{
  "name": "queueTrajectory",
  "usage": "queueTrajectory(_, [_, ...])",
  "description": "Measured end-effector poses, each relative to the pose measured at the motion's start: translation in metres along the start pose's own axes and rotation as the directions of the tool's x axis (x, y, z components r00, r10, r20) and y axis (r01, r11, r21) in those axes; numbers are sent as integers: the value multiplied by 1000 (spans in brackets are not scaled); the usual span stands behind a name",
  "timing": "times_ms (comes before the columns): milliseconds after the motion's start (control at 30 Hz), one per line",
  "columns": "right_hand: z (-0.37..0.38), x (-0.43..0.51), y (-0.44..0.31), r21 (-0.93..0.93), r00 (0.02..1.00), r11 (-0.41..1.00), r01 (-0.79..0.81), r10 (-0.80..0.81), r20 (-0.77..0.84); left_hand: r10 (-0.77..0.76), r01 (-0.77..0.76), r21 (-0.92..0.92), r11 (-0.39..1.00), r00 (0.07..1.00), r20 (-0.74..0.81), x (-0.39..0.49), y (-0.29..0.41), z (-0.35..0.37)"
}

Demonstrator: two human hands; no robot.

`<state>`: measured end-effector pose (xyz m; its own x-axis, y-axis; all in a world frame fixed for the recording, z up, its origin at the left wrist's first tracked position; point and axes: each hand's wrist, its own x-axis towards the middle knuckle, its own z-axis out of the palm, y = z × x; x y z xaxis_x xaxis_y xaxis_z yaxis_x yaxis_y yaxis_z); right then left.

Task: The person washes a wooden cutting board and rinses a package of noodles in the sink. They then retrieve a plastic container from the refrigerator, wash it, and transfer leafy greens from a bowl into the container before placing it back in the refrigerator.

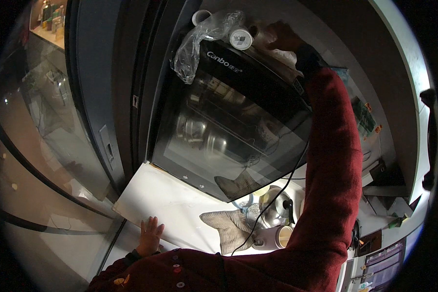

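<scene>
My right hand [285, 35] reaches up to the top of a black Canbo cabinet [241, 84] with a glass door. It touches a crumpled clear plastic bag [283, 54]; in the shadow I cannot tell whether the fingers grip it. Beside it lies a white round container [241, 39] with printing on its end. Farther left, clear plastic wrap [188, 58] hangs over the cabinet's edge, near a second white cylinder [201, 17]. My left hand [151, 235] rests with spread fingers at the edge of the white countertop [160, 193], holding nothing.
On the counter lie a striped cloth [230, 228], a pot lid [275, 208] with a black knob and a pale pitcher-like container [270, 238]. A black cord [273, 199] crosses in front of them. Metal bowls [217, 142] show behind the cabinet's glass. A tall dark panel [95, 91] stands left.
</scene>
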<state>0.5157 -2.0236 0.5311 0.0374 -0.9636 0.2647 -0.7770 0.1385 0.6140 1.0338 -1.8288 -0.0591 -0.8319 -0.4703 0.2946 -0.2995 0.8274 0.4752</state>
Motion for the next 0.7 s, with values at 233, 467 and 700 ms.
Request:
queueTrajectory(233, [-74,-17,-28,128,999,991,-41,43,-13,-15,18,-56,998,999,50,0,4,-7])
queueTrajectory(467, [-128,-190,0,189,971,956,-226,205,123,167,-202,314,928,977,136,0,-16,12])
queueTrajectory(700, [-185,-464,-42,217,714,752,-623,432,551,5,-121,211,970,877,480,25,-21,-2])
